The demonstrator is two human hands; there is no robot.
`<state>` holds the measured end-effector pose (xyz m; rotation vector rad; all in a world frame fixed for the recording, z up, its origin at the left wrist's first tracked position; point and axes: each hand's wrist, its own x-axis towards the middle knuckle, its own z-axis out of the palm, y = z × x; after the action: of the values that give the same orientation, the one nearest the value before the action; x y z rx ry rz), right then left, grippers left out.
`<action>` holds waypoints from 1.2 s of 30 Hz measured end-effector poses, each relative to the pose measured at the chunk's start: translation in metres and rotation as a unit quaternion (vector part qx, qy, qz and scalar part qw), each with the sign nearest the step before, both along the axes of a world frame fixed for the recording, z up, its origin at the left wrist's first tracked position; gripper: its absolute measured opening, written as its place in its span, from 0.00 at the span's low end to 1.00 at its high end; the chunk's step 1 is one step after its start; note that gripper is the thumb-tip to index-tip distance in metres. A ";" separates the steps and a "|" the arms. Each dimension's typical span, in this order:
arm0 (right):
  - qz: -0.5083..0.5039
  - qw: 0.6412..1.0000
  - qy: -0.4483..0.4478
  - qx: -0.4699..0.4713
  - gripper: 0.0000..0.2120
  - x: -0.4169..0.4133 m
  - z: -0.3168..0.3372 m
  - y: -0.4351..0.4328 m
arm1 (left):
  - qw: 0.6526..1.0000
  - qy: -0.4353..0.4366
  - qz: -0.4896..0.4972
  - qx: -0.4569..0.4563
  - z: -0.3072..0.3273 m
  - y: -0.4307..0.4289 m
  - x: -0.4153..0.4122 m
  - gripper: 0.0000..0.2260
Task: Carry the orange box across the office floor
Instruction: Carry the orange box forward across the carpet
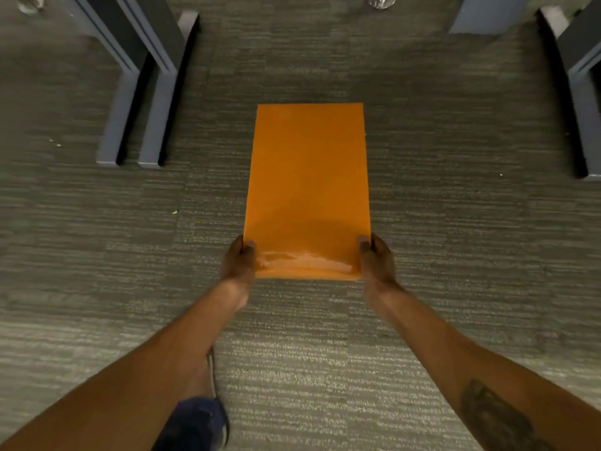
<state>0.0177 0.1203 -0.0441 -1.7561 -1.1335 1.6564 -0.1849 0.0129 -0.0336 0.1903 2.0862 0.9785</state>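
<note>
The orange box (308, 187) is a flat, glossy rectangle held out in front of me above the grey carpet, its long side pointing away. My left hand (238, 260) grips its near left corner, thumb on top. My right hand (375, 258) grips the near right corner the same way. Both forearms stretch forward from the bottom of the view. The underside of the box is hidden.
Grey carpet tiles (455, 255) cover the floor. Blue-grey desk panel feet (133, 118) stand at the left, another panel foot (585, 125) at the right edge. A metal chair base (381, 1) shows at the top. My dark shoe (198, 421) is at the bottom.
</note>
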 end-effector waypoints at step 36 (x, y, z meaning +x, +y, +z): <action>0.119 0.961 -0.192 0.162 0.24 -0.092 0.014 0.010 | 0.968 0.192 -0.126 -0.102 0.009 0.037 -0.067 0.31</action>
<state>-0.0740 0.1302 -0.0297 -1.8200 -1.7418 1.1831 -0.2521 0.0497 -0.0245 0.5622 2.4204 0.6018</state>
